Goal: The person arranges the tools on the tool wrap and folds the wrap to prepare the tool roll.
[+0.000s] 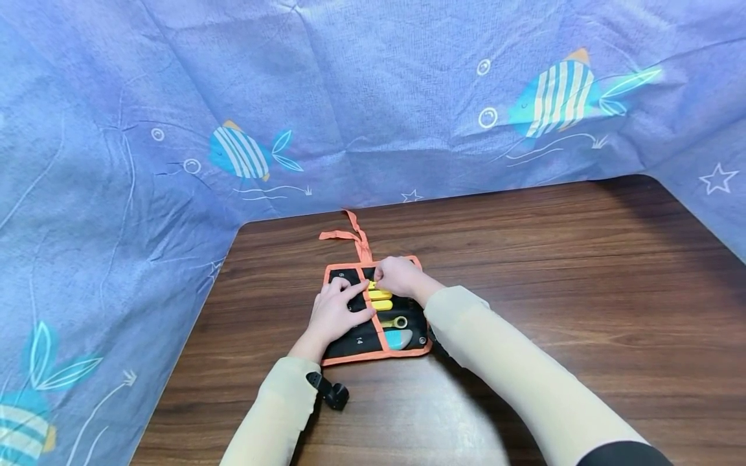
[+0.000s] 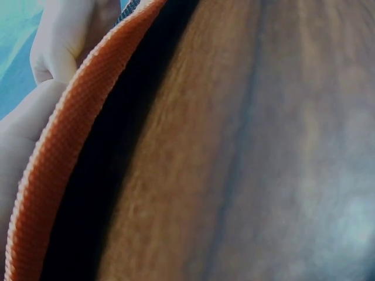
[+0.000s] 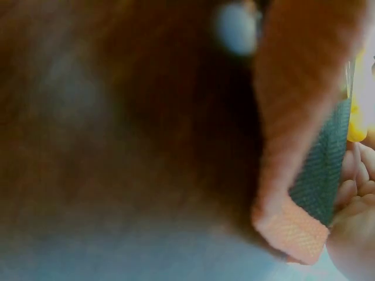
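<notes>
A black tool pouch [image 1: 344, 348] with orange trim lies unrolled on the table, tools standing in its pockets. My left hand [image 1: 337, 312] rests spread on its left half, index finger and thumb at the orange pocket edge. At the top pocket my right hand [image 1: 401, 276] has curled fingers pinching a yellow-handled tool [image 1: 373, 285], mostly hidden by the hand. Two more yellow handles [image 1: 381, 305] show just below, then a ring-ended wrench [image 1: 399, 322] and a teal-and-grey handle [image 1: 399, 339]. The left wrist view shows mostly the pouch's orange trim [image 2: 70, 126].
Orange tie straps [image 1: 362, 244] stretch from the pouch's far edge over the brown wooden table [image 1: 553, 272]. A blue fish-patterned cloth [image 1: 373, 103] hangs behind and along the sides. A black wrist camera [image 1: 333, 393] sits on the left sleeve.
</notes>
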A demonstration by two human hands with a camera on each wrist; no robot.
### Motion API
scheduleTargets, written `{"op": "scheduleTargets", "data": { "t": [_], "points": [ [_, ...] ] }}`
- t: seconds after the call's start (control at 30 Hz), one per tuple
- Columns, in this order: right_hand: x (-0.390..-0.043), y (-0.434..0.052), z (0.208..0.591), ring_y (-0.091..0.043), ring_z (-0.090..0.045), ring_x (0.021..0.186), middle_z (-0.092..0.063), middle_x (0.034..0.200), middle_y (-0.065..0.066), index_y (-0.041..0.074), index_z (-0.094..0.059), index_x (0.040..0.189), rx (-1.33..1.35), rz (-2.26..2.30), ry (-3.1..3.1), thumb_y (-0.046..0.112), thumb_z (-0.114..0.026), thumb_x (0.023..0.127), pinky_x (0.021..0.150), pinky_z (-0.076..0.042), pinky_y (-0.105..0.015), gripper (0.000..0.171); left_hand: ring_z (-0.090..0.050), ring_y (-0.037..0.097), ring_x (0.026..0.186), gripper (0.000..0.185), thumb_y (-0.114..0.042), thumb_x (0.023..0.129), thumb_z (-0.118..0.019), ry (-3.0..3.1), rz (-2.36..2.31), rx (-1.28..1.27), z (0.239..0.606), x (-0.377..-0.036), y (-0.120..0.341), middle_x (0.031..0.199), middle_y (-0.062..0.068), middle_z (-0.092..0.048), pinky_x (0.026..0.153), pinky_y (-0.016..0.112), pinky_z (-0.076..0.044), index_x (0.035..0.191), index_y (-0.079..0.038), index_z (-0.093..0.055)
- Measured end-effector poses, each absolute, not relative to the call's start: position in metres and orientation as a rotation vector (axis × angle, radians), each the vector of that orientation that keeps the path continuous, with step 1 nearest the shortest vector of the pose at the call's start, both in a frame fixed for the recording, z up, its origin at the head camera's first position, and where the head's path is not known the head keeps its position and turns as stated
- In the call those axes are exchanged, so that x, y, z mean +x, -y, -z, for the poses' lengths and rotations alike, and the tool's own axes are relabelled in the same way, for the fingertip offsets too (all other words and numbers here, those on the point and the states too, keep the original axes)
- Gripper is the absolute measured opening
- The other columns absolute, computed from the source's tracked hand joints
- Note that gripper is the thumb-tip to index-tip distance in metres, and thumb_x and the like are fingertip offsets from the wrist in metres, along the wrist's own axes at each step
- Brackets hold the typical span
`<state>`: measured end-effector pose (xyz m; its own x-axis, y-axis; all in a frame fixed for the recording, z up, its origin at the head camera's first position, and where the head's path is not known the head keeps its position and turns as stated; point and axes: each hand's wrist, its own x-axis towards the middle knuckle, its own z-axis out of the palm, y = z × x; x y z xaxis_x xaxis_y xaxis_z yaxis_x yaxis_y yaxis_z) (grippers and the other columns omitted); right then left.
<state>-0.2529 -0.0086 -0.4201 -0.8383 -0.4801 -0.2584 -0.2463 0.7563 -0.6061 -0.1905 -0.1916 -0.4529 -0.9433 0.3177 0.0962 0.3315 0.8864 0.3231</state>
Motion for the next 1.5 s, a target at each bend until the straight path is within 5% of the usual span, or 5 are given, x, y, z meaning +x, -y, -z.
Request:
{"op": "scheduleTargets", "data": {
  "t": [0.43, 1.5],
  "points": [
    [-0.251, 0.006, 0.421, -0.014, -0.054, 0.071, -0.060, 0.085, 0.001, 0.012, -0.064, 0.091, -0.509, 0.847, -2.528, 0.020, -0.060, 0.093, 0.070, -0.043, -0.030, 0.009, -0.043, 0.020, 0.100, 0.058, -0.053, 0.076, -0.069, 2.952, 0.656, -0.397, 0.455, -0.186, 0.190, 0.107, 0.001, -0.049, 0.087, 0.046, -0.037, 0.126, -0.025, -0.061],
    [-0.249, -0.011, 0.428, -0.009, -0.057, 0.075, -0.066, 0.089, 0.005, 0.015, -0.070, 0.096, -0.626, 0.917, -2.595, 0.022, -0.063, 0.090, 0.072, -0.046, -0.030, 0.012, -0.043, 0.022, 0.097, 0.058, -0.052, 0.077, -0.069, 2.968, 0.671, -0.442, 0.454, -0.188, 0.192, 0.108, 0.003, -0.049, 0.084, 0.044, -0.036, 0.129, -0.028, -0.059]
  ]
}}
